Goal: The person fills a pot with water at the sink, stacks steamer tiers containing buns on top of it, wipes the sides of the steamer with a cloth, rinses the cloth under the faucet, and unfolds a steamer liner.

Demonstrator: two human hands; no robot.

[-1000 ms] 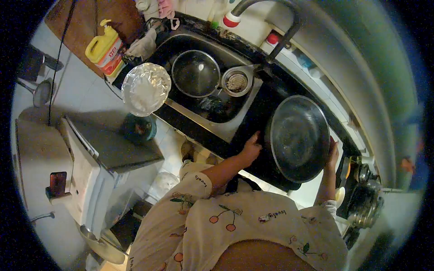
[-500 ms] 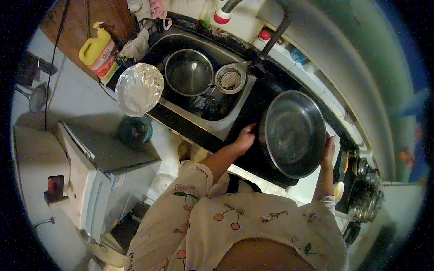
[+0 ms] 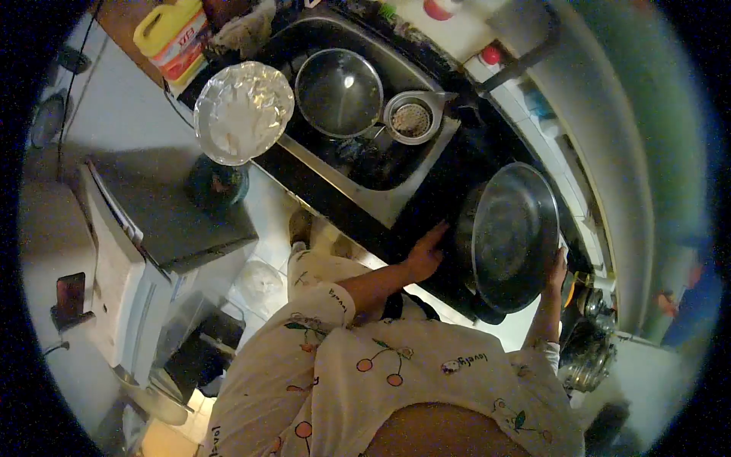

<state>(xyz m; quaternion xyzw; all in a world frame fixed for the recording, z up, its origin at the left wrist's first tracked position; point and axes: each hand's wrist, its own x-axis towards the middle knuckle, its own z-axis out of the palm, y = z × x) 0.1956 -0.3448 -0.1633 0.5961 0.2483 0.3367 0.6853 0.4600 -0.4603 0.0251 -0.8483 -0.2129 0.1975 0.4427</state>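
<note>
A large dark bowl (image 3: 515, 238) with a pale rim is tilted over the black counter, right of the sink, its outer left wall showing. My right hand (image 3: 557, 273) grips its right side near the rim. At the bowl's lower left is my left hand (image 3: 426, 255), thumb outward and the other fingers partly lost in shadow against the dark outer side. The inside of the bowl looks wet or streaked, with nothing distinct in it. In the sink (image 3: 365, 199) lie a round metal pan or bowl (image 3: 339, 93) and a small strainer (image 3: 412, 119).
A foil-lined round dish (image 3: 244, 114) overhangs the counter's left edge. Behind it stands a yellow jug (image 3: 171, 34). The faucet (image 3: 518, 65) rises behind the sink. Glass jars (image 3: 590, 354) are at the right, a white appliance (image 3: 141, 305) at the left.
The view has shifted, so the sink appears higher in the picture. The large bowl has tipped, showing a narrower opening and more of its left outer side. Both hands remain at its sides.
</note>
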